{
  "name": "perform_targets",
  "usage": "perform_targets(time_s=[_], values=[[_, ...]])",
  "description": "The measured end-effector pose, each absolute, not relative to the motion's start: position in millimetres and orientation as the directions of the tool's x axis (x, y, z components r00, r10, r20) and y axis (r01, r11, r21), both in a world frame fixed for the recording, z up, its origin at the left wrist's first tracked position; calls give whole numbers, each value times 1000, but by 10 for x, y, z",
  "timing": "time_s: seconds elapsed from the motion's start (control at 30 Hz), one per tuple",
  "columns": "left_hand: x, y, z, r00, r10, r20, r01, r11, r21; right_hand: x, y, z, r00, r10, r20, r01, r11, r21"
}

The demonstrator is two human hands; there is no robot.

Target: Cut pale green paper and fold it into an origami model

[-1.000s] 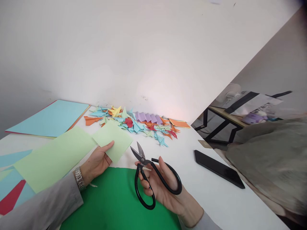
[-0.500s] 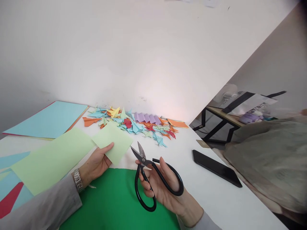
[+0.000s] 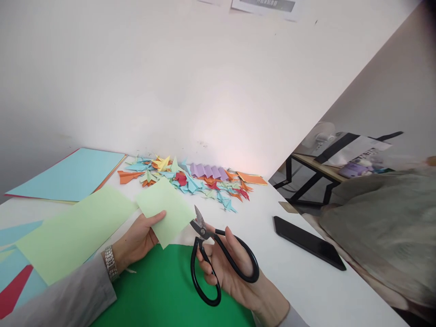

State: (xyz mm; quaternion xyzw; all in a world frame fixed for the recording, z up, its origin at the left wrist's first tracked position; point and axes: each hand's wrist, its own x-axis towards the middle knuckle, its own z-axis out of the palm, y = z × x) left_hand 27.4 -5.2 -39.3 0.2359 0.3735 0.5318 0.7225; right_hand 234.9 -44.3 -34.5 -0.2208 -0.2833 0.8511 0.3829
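My left hand [image 3: 138,238] pinches a light green square of paper [image 3: 170,211] between thumb and fingers, holding it above the table. Black-handled scissors [image 3: 204,234] are in my right hand [image 3: 235,268], their blades parted. The paper's right corner lies at the blades, and one blade tip is behind it. Beneath both hands is a dark green sheet [image 3: 163,290]. A larger light green sheet [image 3: 78,234] lies left of my left hand, over blue and red paper pieces [image 3: 15,290].
Folded paper pieces [image 3: 190,181] in several colours are heaped along the wall. A stack of coloured sheets [image 3: 68,175] lies at the back left. To the right is a black phone-like slab [image 3: 308,243] near the table edge. Beyond that edge sits a person in grey-green clothing [image 3: 381,231].
The light green square has shifted right and slightly down, so its corner now meets the scissors' blades. The blades have turned slightly upward. The whole view has tilted up a little.
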Motion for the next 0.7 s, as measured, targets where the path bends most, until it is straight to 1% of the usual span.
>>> perform_targets(time_s=[0.13,0.27,0.33,0.4,0.5,0.57,0.63,0.7], values=[[303,-98,-382,172,947,-273,-542,322,776,2348,-444,-365,-604,787,-123,-507,-499,-703],[312,-123,-409,206,953,-222,-531,299,793,2330,-457,-394,-611,779,-142,-465,-498,-732],[321,-138,-407,235,953,-193,-554,295,778,2314,-466,-406,-597,788,-149,-466,-492,-735],[334,-155,-395,235,949,-212,-607,313,731,2296,-470,-422,-596,790,-144,-478,-493,-727],[354,-178,-379,254,922,-292,-705,383,597,2268,-468,-459,-600,789,-132,-519,-508,-688],[365,-188,-376,285,907,-311,-751,413,516,2248,-467,-484,-587,800,-129,-546,-508,-666],[373,-192,-375,294,904,-311,-784,414,463,2227,-472,-500,-574,809,-126,-560,-500,-661],[380,-194,-372,286,905,-314,-805,405,434,2207,-484,-502,-563,819,-115,-567,-483,-667]])
